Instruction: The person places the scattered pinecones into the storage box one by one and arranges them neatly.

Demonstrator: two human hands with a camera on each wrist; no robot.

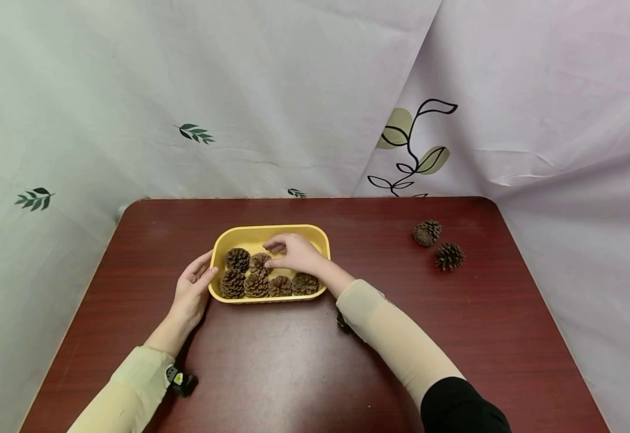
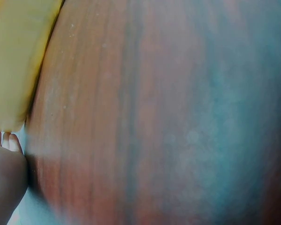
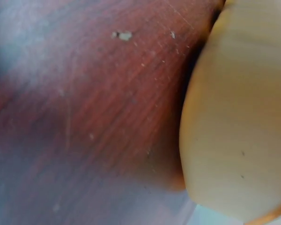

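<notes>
A yellow plastic tray point(image 1: 272, 230) on the table holds several brown pinecones, such as one in the front left corner point(image 1: 232, 284). At the tray's left end, my left hand point(image 1: 190, 294) touches the wall and rim with thumb and extended fingers; the left wrist view shows fingertips point(image 2: 6, 139) against the tray's end. My right hand point(image 1: 299, 255) reaches over the right side into the tray. Its thumb is at a pinecone point(image 1: 259, 263) in the back row, with the fingers spread apart from the thumb. The right wrist view shows the tray's outer wall point(image 3: 239, 117), not the hand.
Two more pinecones lie on the table at the right, a lighter one point(image 1: 427, 233) behind a darker one point(image 1: 449, 257). The reddish-brown wooden table point(image 1: 293, 367) has rounded back corners. A pale curtain point(image 1: 272, 96) with leaf prints hangs behind it.
</notes>
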